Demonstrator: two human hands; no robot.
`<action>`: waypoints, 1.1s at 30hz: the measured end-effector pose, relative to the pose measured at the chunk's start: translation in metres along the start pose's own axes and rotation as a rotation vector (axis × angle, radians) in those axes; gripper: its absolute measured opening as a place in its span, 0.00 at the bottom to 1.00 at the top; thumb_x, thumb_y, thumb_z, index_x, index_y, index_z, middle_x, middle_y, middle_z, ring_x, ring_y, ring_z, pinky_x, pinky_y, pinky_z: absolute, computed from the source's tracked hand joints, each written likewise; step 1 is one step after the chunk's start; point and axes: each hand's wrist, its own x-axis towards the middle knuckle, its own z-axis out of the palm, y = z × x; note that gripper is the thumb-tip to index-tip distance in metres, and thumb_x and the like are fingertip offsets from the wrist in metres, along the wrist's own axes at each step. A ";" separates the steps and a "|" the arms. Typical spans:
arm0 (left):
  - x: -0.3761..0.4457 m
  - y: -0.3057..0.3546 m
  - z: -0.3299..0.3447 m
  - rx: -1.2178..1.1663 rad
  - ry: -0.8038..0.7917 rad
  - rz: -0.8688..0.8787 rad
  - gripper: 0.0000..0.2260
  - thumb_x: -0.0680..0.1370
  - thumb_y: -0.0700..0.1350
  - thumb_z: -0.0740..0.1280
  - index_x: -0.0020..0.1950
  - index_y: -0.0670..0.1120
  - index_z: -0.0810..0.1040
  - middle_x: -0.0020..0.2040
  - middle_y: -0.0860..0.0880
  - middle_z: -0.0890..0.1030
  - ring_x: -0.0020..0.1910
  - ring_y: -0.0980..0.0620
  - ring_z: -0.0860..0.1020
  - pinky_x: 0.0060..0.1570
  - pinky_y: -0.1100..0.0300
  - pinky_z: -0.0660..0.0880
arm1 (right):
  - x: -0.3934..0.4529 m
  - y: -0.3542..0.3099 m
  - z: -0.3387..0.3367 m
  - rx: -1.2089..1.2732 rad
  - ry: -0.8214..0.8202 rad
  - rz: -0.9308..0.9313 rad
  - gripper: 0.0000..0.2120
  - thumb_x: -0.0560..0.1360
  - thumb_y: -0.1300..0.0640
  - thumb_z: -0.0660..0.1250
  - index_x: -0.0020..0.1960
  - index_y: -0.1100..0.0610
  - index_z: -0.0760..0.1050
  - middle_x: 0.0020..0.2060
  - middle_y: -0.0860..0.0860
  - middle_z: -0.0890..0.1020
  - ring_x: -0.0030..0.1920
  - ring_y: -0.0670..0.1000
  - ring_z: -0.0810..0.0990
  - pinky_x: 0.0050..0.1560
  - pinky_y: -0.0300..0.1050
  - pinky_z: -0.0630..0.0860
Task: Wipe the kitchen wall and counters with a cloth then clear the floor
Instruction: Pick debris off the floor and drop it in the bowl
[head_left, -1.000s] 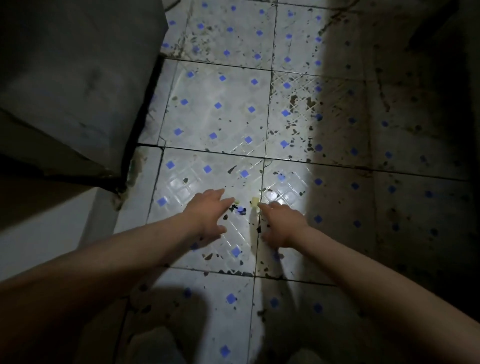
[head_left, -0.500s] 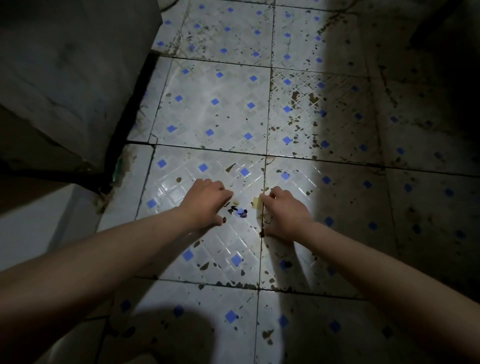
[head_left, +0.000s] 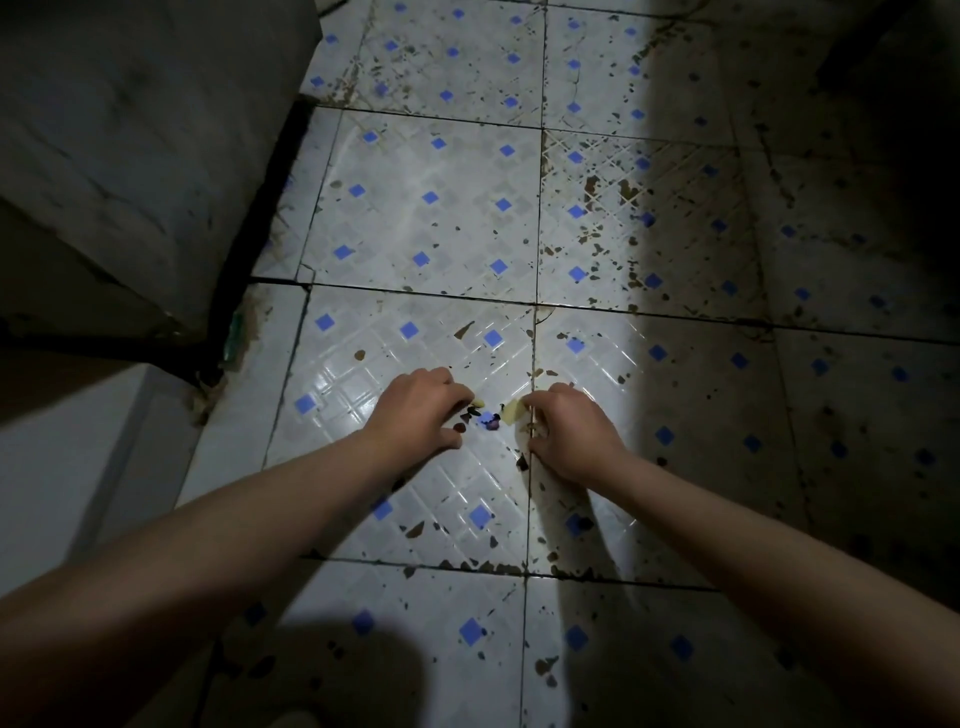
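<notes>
Both my hands reach down to a white floor tile (head_left: 395, 478) with blue diamonds, lit by a bright patch. My left hand (head_left: 421, 408) has its fingers curled and pinches a small pale scrap at its fingertips. My right hand (head_left: 569, 431) is curled too and pinches a pale yellow scrap (head_left: 511, 411). Between the two hands lie a few small dark and purple bits of debris (head_left: 488, 422). No cloth is in sight.
The tiled floor (head_left: 597, 218) is spattered with brown dirt flecks, thickest to the right, where it falls into deep shadow. A dark grey cabinet or counter side (head_left: 130, 156) rises at the left, with a pale ledge (head_left: 67, 457) below it.
My left hand's fingers have curled from stretched out into a pinch at the debris. My right hand has stayed at the yellow scrap. The view has shifted slightly.
</notes>
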 end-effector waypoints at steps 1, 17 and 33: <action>-0.001 -0.001 -0.001 0.005 -0.004 -0.005 0.22 0.73 0.51 0.71 0.66 0.50 0.73 0.56 0.48 0.77 0.53 0.48 0.75 0.50 0.58 0.70 | 0.000 0.001 0.000 0.013 0.006 0.007 0.19 0.72 0.59 0.68 0.63 0.55 0.74 0.53 0.54 0.77 0.54 0.54 0.75 0.54 0.46 0.74; 0.009 0.012 0.002 -0.126 0.006 -0.068 0.18 0.72 0.46 0.71 0.61 0.50 0.75 0.52 0.51 0.82 0.52 0.50 0.78 0.49 0.58 0.73 | 0.010 0.000 0.007 -0.042 -0.009 0.006 0.22 0.69 0.53 0.73 0.62 0.54 0.75 0.52 0.53 0.78 0.52 0.53 0.76 0.52 0.48 0.76; 0.006 0.000 0.007 -0.056 0.083 -0.122 0.18 0.71 0.53 0.72 0.60 0.51 0.75 0.51 0.53 0.80 0.52 0.51 0.77 0.55 0.55 0.64 | 0.006 0.005 0.008 0.001 0.022 0.044 0.11 0.73 0.54 0.70 0.53 0.57 0.74 0.47 0.53 0.79 0.46 0.54 0.77 0.49 0.51 0.78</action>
